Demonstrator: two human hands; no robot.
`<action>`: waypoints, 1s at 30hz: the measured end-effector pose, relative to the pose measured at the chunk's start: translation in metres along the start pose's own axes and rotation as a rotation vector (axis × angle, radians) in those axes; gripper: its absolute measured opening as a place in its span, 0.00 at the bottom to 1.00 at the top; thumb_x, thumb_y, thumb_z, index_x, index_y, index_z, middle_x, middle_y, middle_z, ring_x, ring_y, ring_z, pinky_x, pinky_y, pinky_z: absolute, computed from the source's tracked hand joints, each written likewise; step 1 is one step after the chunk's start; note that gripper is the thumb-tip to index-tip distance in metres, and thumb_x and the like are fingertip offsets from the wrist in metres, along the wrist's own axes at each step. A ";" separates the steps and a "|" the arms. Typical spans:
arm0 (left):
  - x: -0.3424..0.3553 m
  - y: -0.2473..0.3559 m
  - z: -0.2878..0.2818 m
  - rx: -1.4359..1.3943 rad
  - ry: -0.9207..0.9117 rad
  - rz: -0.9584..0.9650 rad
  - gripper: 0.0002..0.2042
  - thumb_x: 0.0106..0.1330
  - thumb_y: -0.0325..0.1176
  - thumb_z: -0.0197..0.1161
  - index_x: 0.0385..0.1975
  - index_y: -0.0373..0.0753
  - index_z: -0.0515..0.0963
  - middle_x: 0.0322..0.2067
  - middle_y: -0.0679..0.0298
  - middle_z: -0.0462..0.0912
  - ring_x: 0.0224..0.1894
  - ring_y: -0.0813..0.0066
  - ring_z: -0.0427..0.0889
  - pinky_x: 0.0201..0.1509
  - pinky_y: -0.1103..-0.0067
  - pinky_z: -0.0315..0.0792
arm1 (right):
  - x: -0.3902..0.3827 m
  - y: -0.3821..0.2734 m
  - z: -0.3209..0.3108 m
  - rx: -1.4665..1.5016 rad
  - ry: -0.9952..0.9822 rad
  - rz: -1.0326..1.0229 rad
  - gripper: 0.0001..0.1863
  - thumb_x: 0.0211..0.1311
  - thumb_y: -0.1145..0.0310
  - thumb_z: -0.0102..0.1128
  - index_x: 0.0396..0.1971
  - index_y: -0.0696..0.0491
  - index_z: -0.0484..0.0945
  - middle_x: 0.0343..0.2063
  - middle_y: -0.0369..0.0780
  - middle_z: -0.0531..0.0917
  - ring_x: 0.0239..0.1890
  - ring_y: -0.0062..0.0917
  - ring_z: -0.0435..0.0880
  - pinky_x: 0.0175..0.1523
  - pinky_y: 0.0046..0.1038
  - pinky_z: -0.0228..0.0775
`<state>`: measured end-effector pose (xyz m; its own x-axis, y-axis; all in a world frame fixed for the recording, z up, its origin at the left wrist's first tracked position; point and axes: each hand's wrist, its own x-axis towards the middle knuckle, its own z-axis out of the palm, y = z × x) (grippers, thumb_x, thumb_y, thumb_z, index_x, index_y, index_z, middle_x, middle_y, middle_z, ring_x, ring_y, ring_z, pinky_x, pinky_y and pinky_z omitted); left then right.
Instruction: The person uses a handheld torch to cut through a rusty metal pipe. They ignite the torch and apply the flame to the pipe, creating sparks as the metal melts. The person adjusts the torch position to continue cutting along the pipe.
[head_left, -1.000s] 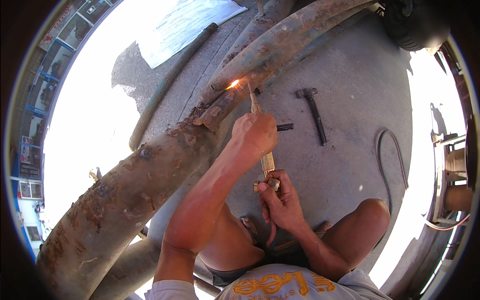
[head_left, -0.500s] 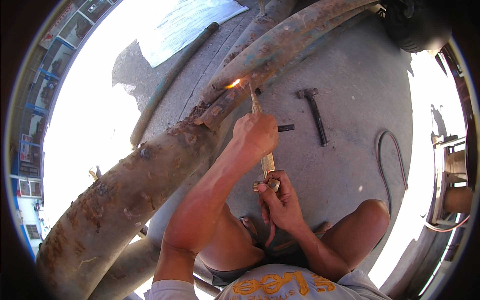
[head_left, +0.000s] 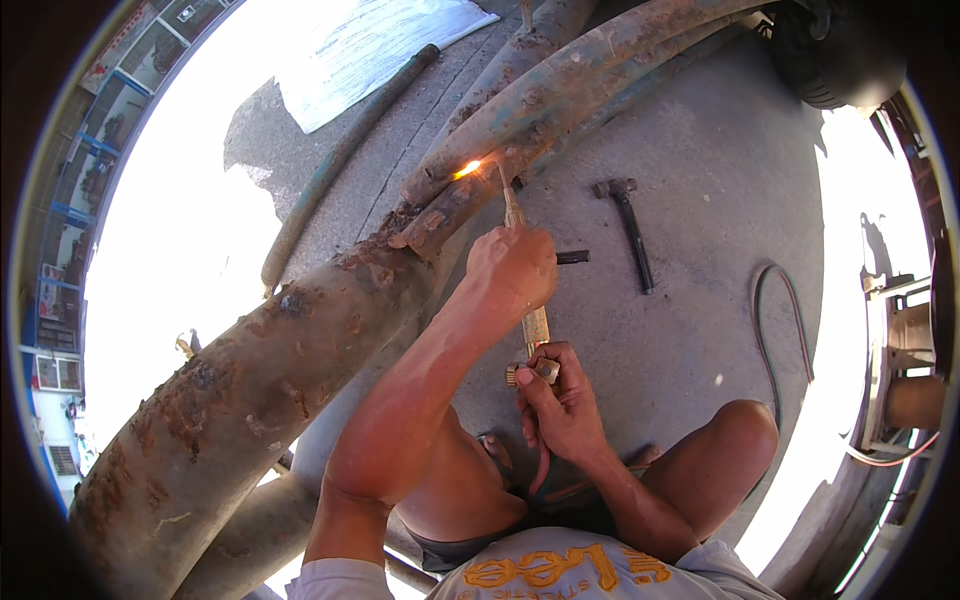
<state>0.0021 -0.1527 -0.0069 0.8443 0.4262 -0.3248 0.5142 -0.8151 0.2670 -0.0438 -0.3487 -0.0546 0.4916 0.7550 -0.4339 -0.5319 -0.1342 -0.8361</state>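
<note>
Both my hands are closed round a brass gas torch [head_left: 536, 326]. My left hand [head_left: 508, 266] grips it toward the nozzle end, with the forearm crossing beside the big pipe. At the rear, my right hand [head_left: 562, 400] holds the torch by its valve knobs, where a red hose [head_left: 541, 472] hangs down. The nozzle points at a rusty pipe [head_left: 445, 212], and a bright orange flame [head_left: 468, 170] glows where it meets another pipe [head_left: 560, 92] lying along it. A thick rusted pipe [head_left: 250, 385] runs toward the lower left.
A hammer [head_left: 632, 235] lies on the concrete to the right, and a short black bar [head_left: 573, 257] sticks out beside my left hand. Farther right, a hose [head_left: 765, 330] loops over the floor. A thin pipe [head_left: 340, 170] and a white sheet [head_left: 370, 55] lie at the far left.
The flame's glow looks slightly larger and brighter. My hands and the torch hold almost the same place.
</note>
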 end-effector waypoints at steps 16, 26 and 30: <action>-0.002 0.004 -0.004 -0.018 -0.024 -0.032 0.10 0.66 0.31 0.64 0.37 0.35 0.90 0.38 0.48 0.91 0.44 0.48 0.92 0.47 0.62 0.85 | 0.001 0.008 0.001 -0.105 0.017 -0.052 0.16 0.74 0.68 0.67 0.50 0.50 0.68 0.24 0.31 0.78 0.16 0.12 0.75 0.19 0.23 0.68; -0.002 0.004 -0.005 -0.013 -0.059 -0.044 0.10 0.65 0.30 0.66 0.39 0.35 0.90 0.39 0.49 0.91 0.44 0.50 0.92 0.47 0.63 0.85 | 0.003 0.007 0.002 -0.134 0.052 -0.001 0.14 0.76 0.68 0.65 0.49 0.48 0.68 0.24 0.32 0.77 0.16 0.13 0.75 0.18 0.24 0.67; -0.002 0.004 -0.006 -0.003 -0.074 -0.049 0.09 0.65 0.30 0.66 0.39 0.35 0.91 0.40 0.50 0.92 0.45 0.51 0.92 0.48 0.64 0.85 | 0.003 0.009 0.002 -0.109 0.051 0.019 0.13 0.76 0.68 0.65 0.49 0.48 0.68 0.24 0.32 0.77 0.15 0.13 0.75 0.18 0.24 0.66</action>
<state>0.0036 -0.1543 -0.0003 0.8046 0.4353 -0.4038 0.5552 -0.7927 0.2518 -0.0488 -0.3458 -0.0630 0.5179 0.7185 -0.4643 -0.4649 -0.2193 -0.8578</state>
